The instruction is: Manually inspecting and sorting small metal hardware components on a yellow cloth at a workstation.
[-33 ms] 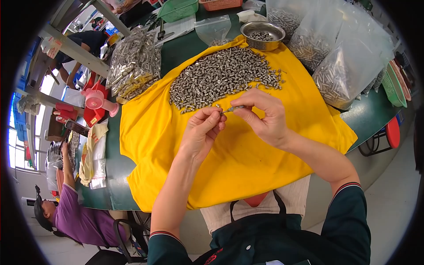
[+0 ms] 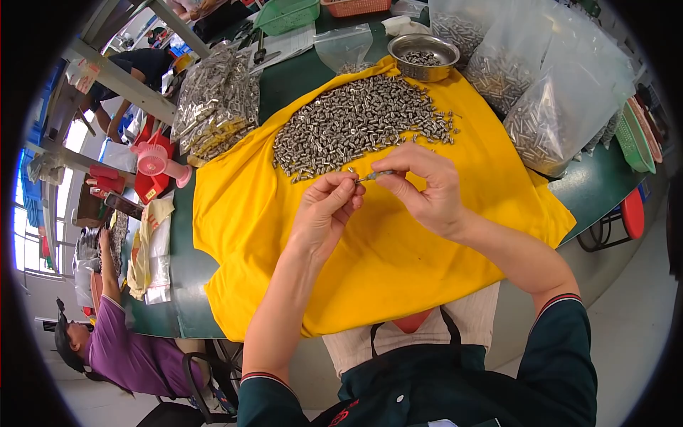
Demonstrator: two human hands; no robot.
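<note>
Metal close-work over the yellow cloth (image 2: 398,270)

Left hand (image 2: 324,208), frame centre: thumb and fingers closed in a pinch. A small metal piece (image 2: 352,171) shows at the top of that pinch and appears gripped by it. Right hand (image 2: 427,188), just to the right: thumb and index finger closed on a slim greyish shaft (image 2: 380,174), its thin dark end directed left, toward the other hand. Whether that end touches or enters the piece: too small to tell.

Stock: a heap of short metal cylinders (image 2: 356,121) covers the upper middle of the cloth, beyond the hands. A steel bowl (image 2: 421,73), upper centre-right, holds more small metal parts. Clear bags of metal parts (image 2: 544,114) stand at upper right; bagged metal pieces (image 2: 217,92) are stacked at upper left on the green surface (image 2: 183,274).

Step, as judged: single-piece handling with both hands, the shaft's end lined up with or working at the piece.

Next move, as judged: calls for a firm left pinch, the two items in line, and a small, controlled motion of the right thumb and index finger. Likely fault: the piece slipping and dropping onto the cloth.
</note>
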